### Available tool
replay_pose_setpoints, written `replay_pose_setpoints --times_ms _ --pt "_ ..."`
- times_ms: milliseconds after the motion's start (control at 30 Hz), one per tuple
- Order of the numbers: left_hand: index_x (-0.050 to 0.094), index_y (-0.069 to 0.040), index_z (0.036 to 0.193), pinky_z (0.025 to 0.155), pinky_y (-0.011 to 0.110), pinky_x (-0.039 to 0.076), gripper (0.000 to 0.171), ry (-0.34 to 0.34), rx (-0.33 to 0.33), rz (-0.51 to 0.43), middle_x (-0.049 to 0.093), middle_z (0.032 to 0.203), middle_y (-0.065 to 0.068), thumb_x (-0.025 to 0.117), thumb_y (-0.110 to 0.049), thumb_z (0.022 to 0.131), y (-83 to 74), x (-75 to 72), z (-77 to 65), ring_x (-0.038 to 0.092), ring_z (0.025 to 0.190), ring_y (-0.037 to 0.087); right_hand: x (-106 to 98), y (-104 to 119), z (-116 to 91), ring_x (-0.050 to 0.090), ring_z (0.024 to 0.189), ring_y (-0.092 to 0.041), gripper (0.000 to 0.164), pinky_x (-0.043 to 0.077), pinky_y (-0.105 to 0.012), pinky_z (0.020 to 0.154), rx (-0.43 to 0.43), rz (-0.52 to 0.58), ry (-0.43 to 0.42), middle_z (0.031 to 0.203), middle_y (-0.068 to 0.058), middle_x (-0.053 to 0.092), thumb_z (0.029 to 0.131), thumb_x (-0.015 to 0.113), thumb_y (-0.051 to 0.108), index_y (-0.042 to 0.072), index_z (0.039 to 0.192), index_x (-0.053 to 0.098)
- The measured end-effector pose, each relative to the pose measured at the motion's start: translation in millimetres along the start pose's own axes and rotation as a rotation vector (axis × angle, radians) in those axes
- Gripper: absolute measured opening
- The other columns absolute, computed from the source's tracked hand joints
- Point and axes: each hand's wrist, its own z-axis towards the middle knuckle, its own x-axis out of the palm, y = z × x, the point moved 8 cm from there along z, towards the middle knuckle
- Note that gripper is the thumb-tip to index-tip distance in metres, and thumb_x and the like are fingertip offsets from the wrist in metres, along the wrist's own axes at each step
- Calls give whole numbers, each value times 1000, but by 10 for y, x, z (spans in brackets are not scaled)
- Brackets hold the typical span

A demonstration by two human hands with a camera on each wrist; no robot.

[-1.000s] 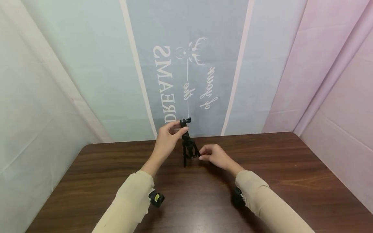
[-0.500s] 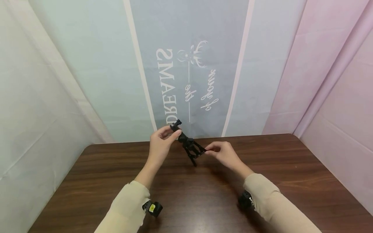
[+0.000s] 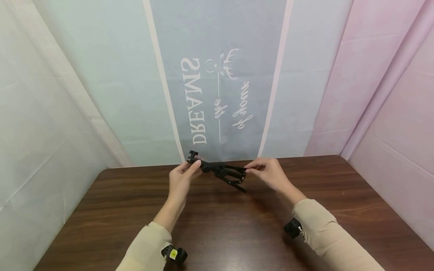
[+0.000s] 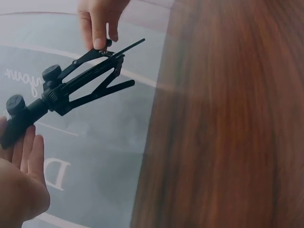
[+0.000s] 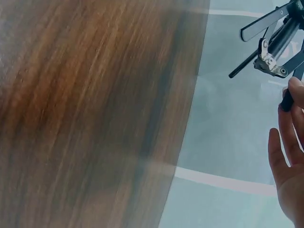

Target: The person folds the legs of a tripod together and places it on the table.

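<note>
A small black tripod [image 3: 220, 171] is held between both hands above the far part of the table, lying nearly sideways with its legs to the right. My left hand [image 3: 181, 180] grips its head end, where a small knob sticks up. With thumb and fingertips, my right hand [image 3: 269, 173] pinches the end of one leg. In the left wrist view the tripod [image 4: 80, 85] shows its legs partly spread, joined by braces, with two round knobs along its body. The right wrist view has the leg tip between thumb and fingers of the right hand [image 5: 292, 156].
The dark wood-grain table [image 3: 223, 233] reaches back to a pale blue-grey cloth backdrop [image 3: 217, 30] with mirrored lettering. Cloth side walls stand left and right. A black wrist camera [image 3: 176, 255] sits at the left sleeve, another wrist camera [image 3: 292, 228] at the right.
The tripod has tipped from nearly upright to nearly sideways, its head end going left and down. The left hand moved left and lower; the right hand moved right and slightly up with the leg.
</note>
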Motion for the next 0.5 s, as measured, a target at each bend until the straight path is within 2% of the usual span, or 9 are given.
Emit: replay_pose_setpoints --times_ms 133,267,400,500 --pt "68 7 118 88 33 55 41 -64 -45 -70 72 111 10 73 -25 93 110 -73 -40 72 96 16 12 32 -21 68 80 -26 18 54 -27 67 14 30 -34 92 0 74 86 78 9 11 104 77" --pt "66 7 121 89 31 54 44 -130 -100 -177 72 111 10 71 -27 94 226 -158 -94 71 99 16 71 0 -89 66 87 -19 28 54 -31 75 83 122 -52 98 -1 72 89 76 19 13 117 72" --pt "63 6 126 94 32 51 48 -171 -137 -261 70 117 9 70 -30 95 296 -224 -152 70 102 16 203 -44 -192 64 107 -23 39 52 -36 89 154 276 7 118 -7 67 94 71 23 12 131 63" --pt "60 6 130 99 34 48 51 -187 -151 -301 64 128 13 69 -31 96 321 -242 -183 69 102 15 321 -43 -270 60 117 -31 47 50 -40 95 141 345 80 131 -13 60 94 70 18 8 138 56"
